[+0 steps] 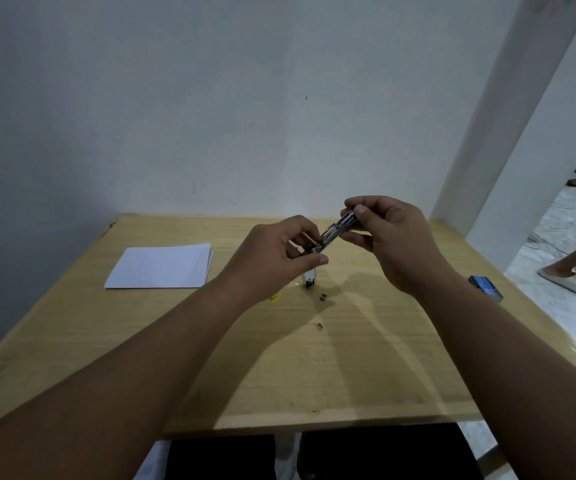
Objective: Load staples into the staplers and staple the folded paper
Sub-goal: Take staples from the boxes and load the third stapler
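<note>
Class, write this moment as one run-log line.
stage: loading | left hand and right hand: both on stapler above table | paper: untouched | loose staples on table

Folded paper [160, 266] lies left on the table [366, 368], staple box [486, 287] right, loose staples [321, 297] between.

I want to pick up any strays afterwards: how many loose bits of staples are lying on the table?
2: one staple piece just below the hands, another nearer the person. More may hide under the arms.
</note>
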